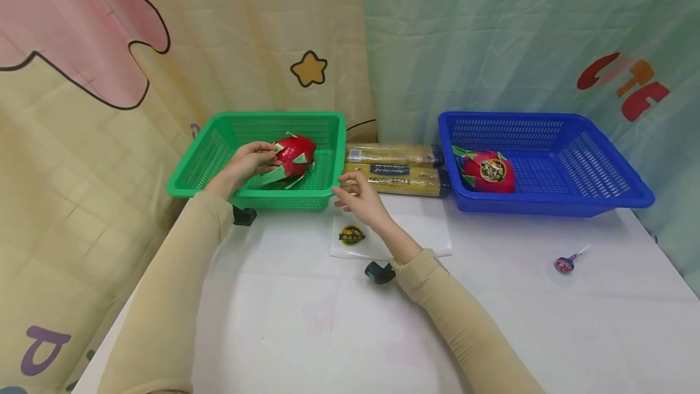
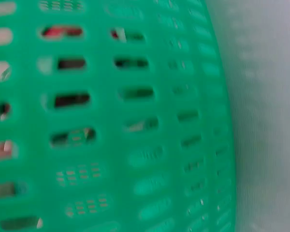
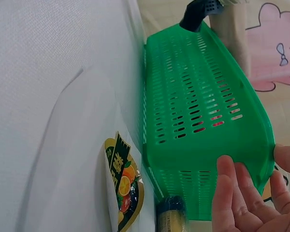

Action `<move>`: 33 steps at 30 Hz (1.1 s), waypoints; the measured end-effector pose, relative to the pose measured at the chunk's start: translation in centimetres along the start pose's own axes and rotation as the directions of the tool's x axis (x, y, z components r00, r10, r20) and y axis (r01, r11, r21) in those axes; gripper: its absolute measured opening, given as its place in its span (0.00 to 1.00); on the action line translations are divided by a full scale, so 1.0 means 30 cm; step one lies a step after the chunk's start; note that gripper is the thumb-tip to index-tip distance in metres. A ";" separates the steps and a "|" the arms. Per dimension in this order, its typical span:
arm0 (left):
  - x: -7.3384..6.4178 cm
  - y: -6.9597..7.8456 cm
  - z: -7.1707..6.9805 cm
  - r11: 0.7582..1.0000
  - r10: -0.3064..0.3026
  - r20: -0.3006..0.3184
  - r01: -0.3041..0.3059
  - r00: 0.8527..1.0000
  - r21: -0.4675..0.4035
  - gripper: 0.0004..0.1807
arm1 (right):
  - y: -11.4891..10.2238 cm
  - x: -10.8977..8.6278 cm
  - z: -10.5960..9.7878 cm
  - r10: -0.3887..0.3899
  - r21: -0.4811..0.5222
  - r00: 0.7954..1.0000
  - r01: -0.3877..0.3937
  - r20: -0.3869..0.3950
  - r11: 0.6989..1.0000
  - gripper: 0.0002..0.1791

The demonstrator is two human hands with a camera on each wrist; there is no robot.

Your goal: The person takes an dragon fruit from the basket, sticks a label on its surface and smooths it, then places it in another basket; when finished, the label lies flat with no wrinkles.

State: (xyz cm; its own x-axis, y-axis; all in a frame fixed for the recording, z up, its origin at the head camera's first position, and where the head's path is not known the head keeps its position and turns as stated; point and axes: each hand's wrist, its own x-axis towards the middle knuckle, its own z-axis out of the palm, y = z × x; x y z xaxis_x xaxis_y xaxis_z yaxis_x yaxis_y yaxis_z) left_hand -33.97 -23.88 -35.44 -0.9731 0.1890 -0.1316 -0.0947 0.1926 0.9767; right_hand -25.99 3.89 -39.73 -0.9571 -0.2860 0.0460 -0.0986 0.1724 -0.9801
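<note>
A red dragon fruit (image 1: 298,149) with green scales lies in the green basket (image 1: 219,188). My left hand (image 1: 248,163) reaches over the basket's near-left rim, its relaxed fingertips right at the fruit's left end. The blurred left wrist view mostly shows the slotted basket wall (image 2: 106,116), with bits of red behind it. At the basket's near-right corner is my right hand (image 1: 362,198), fingers loosely spread. In the right wrist view its thumb (image 3: 286,158) meets the rim while several fingers overlap the basket's side.
Two spaghetti packs (image 1: 391,178) lie between the baskets, behind a white bag (image 1: 404,230) with a fruit logo. A blue basket (image 1: 552,199) on the right holds another red dragon fruit (image 1: 500,181) with a round label. A wrapped lollipop (image 1: 566,263) lies on the white table (image 1: 306,333).
</note>
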 end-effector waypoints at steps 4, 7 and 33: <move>-0.006 0.015 0.013 0.998 0.060 -0.038 -0.060 0.997 -0.010 0.12 | -0.003 0.003 -0.002 0.010 0.003 1.000 -0.010 0.014 1.000 0.18; -0.021 0.036 0.026 0.992 0.130 -0.038 -0.130 0.991 -0.003 0.09 | -0.008 0.000 -0.002 0.009 -0.016 1.000 -0.008 0.007 1.000 0.18; -0.395 0.207 0.454 0.715 0.636 0.473 -0.697 0.610 -0.062 0.06 | -0.153 -0.300 -0.329 -0.027 0.218 1.000 0.026 0.003 0.976 0.35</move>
State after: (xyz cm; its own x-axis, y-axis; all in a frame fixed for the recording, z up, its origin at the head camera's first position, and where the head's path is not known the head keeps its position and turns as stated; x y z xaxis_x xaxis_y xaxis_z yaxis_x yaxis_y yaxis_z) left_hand -20.18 -11.81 -30.13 -0.5547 0.6929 0.4605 0.5974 -0.0535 0.8001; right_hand -19.60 14.99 -33.74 -0.9534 -0.2929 0.0723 -0.0618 -0.0448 -0.9971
